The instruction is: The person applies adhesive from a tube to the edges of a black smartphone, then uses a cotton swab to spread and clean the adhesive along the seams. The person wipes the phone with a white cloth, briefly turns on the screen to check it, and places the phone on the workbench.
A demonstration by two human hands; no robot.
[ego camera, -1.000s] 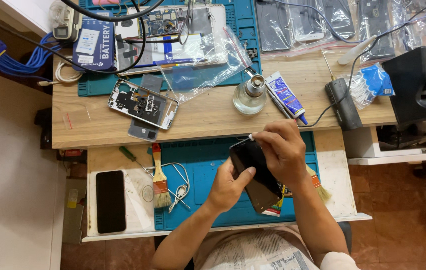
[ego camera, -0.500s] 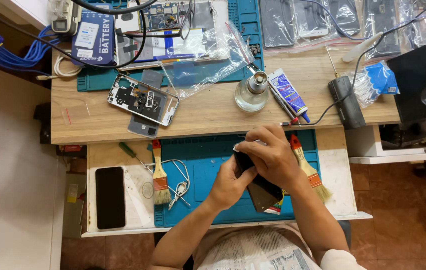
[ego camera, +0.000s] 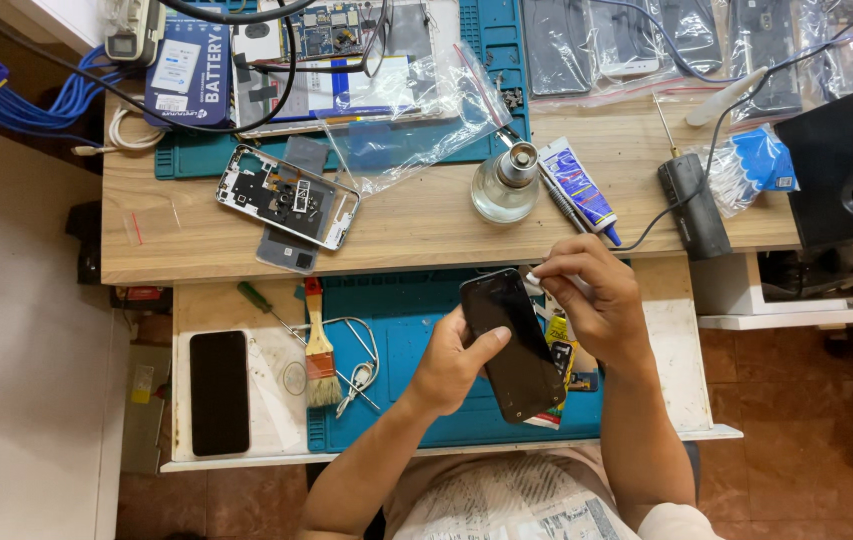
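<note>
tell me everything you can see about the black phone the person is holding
The black phone is a slim, glossy dark slab with rounded corners, its face blank. It is held tilted above the blue work mat, top end toward the wooden bench. The left hand grips its left edge, thumb lying across the face. The right hand meets its top right corner, pinching a small white tool against that corner. No crack or opening shows.
</note>
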